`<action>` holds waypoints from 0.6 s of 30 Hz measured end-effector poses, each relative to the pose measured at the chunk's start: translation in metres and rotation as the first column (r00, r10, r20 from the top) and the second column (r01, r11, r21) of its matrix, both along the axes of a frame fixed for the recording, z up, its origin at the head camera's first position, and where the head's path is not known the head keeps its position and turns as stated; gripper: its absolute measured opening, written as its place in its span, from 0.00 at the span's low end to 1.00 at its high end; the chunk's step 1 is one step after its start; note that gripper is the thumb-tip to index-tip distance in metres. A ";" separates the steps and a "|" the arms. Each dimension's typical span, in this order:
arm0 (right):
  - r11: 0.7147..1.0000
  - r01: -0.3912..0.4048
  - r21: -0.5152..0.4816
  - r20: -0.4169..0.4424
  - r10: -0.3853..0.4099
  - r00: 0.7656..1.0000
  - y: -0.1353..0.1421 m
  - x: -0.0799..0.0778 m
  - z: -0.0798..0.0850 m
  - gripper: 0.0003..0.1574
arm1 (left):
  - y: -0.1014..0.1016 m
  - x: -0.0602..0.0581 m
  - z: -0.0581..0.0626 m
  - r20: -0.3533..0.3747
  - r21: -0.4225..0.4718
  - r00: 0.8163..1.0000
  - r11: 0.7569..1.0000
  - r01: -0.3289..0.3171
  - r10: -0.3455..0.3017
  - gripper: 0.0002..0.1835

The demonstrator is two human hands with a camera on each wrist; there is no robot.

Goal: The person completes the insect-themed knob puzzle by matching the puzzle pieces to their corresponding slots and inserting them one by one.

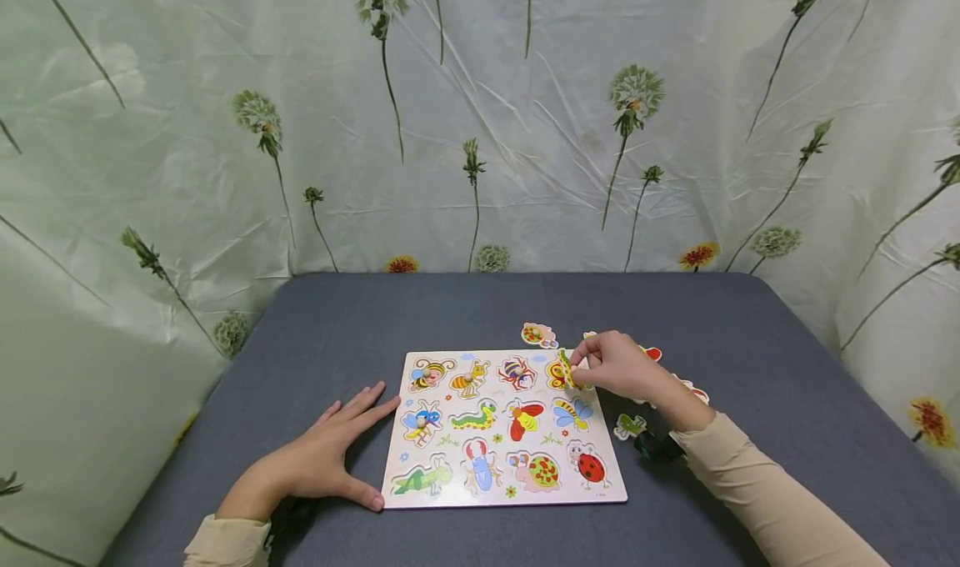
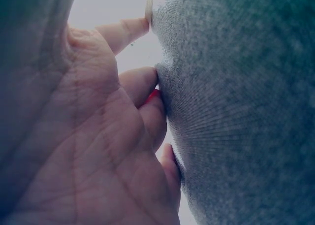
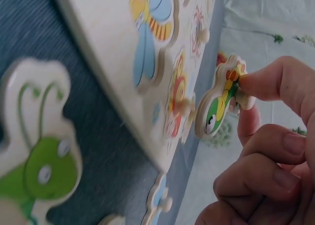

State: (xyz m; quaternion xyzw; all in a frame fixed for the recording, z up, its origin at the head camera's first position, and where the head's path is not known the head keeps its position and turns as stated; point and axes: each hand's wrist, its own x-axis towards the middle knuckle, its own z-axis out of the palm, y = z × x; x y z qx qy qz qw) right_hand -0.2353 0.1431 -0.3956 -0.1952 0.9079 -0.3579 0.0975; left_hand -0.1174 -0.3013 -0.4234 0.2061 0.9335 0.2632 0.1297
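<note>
My right hand [image 1: 618, 368] pinches a wooden caterpillar puzzle piece [image 3: 216, 104], green and yellow with red feet, between thumb and finger. It is held tilted above the top right corner of the insect puzzle board [image 1: 491, 446]. Just beneath it lies the knobbed butterfly piece [image 3: 178, 99], partly covered in the head view. The caterpillar's matching picture [image 1: 474, 415] shows in the board's middle row. My left hand [image 1: 322, 459] lies with fingers spread on the table, thumb and fingertips right at the board's left edge. Bee [image 1: 430, 375], spider [image 1: 517, 373] and mosquito pieces [image 1: 422, 422] sit in the board.
Beyond the board's top edge lies a loose snail piece [image 1: 539, 335]. A green grasshopper piece [image 1: 630, 426] rests off its right side. Several other pieces, one with red [image 1: 654, 353], are partly hidden behind my right hand. A floral curtain [image 1: 480, 117] hangs behind the grey table [image 1: 360, 317].
</note>
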 end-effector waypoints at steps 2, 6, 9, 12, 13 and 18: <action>1.000 -0.026 0.005 -0.015 0.026 1.000 -0.005 0.001 0.001 0.08 | 0.000 0.000 0.000 0.001 0.000 1.000 1.000 0.000 0.000 0.73; 0.996 -0.086 0.003 -0.028 0.086 0.996 -0.015 0.003 0.002 0.07 | 0.000 0.000 0.000 -0.001 -0.002 1.000 1.000 -0.002 0.002 0.73; 0.991 -0.135 -0.018 -0.016 0.134 0.991 -0.022 0.003 0.001 0.06 | -0.001 0.000 -0.001 0.001 -0.003 1.000 1.000 -0.002 0.002 0.73; 0.985 -0.169 -0.014 0.003 0.169 0.986 -0.029 0.004 0.001 0.06 | -0.002 -0.001 -0.002 0.009 -0.005 1.000 1.000 -0.005 0.005 0.73; 0.984 -0.179 -0.010 0.008 0.179 0.984 -0.031 0.004 0.001 0.05 | -0.002 -0.001 -0.002 0.009 -0.007 1.000 1.000 -0.004 0.004 0.73; 0.975 -0.222 0.011 0.020 0.222 0.975 -0.041 0.005 0.001 0.06 | -0.002 -0.001 -0.001 0.016 -0.004 1.000 1.000 -0.009 0.009 0.73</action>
